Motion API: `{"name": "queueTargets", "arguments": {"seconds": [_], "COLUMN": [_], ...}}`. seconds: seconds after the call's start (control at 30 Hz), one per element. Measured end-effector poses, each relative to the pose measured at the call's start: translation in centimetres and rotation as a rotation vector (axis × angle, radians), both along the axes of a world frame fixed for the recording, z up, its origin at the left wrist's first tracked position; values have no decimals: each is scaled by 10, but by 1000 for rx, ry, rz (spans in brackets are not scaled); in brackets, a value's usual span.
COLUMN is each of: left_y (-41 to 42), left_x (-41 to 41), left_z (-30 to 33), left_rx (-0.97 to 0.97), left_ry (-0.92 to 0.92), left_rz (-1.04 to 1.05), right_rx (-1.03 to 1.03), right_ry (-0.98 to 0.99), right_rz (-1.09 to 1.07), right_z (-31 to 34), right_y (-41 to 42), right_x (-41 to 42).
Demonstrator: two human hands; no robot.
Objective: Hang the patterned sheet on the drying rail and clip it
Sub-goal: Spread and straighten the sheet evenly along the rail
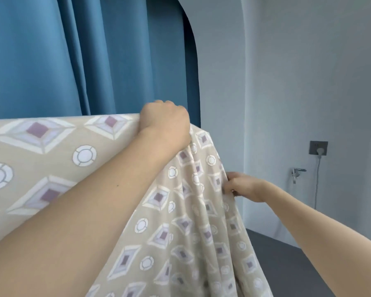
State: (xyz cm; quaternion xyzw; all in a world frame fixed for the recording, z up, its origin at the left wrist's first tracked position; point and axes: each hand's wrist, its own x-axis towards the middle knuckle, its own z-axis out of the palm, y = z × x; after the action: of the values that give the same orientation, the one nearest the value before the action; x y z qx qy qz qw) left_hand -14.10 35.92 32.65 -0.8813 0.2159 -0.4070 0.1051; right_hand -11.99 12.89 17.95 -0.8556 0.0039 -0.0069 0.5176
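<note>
Spreading the sheet along the hidden rail

I see my left hand (165, 123) gripping the sheet (51, 146) at its top fold, fingers curled round it; my right hand (242, 186) pinches the hanging edge below. I'd pull sideways, evenly. The cloth is thin, soft, beige, with diamonds and circles, bunched right of the top fold.
</note>
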Motion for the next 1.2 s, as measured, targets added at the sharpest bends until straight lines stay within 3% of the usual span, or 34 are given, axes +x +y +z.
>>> {"name": "queueTargets", "arguments": {"seconds": [0.1, 0.2, 0.37, 0.43, 0.57, 0.73, 0.9, 0.97, 1.07, 1.13, 1.2], "left_y": [-22, -47, -69, -80, -103, -123, -127, -126, -126, -126, -125], "left_x": [1, 11, 30, 35, 37, 39, 54, 50, 46, 43, 47], "left_z": [-26, -57, -81, -95, -134, -186, -237, -248, -262, -261, -262], "left_rx": [137, 219, 312, 390, 480, 606, 697, 812, 1006, 1048, 1023], "left_ry": [-114, -170, -250, -223, -116, -81, -292, -248, -68, -11, 55], "left_rz": [2, -27, -84, -109, -189, -299, -617, -582, -352, -254, -264], "right_rx": [-289, -524, -77, -18, -133, -494, -408, -430, -395, -442, -501], "right_ry": [257, 243, 72, -19, -191, -9, 110, 106, 58, 11, -84], "right_rz": [73, -80, -350, -473, -461, -337, -609, -783, -1001, -882, -561], "right_z": [-45, -78, -90, -94, -112, -162, -214, -231, -246, -263, -285], "right_y": [-6, -18, -51, -62, -77, -90, -122, -129, -119, -102, -73], "right_x": [1, 1, -18, -28, -47, -60, -67, -66, -70, -72, -74]}}
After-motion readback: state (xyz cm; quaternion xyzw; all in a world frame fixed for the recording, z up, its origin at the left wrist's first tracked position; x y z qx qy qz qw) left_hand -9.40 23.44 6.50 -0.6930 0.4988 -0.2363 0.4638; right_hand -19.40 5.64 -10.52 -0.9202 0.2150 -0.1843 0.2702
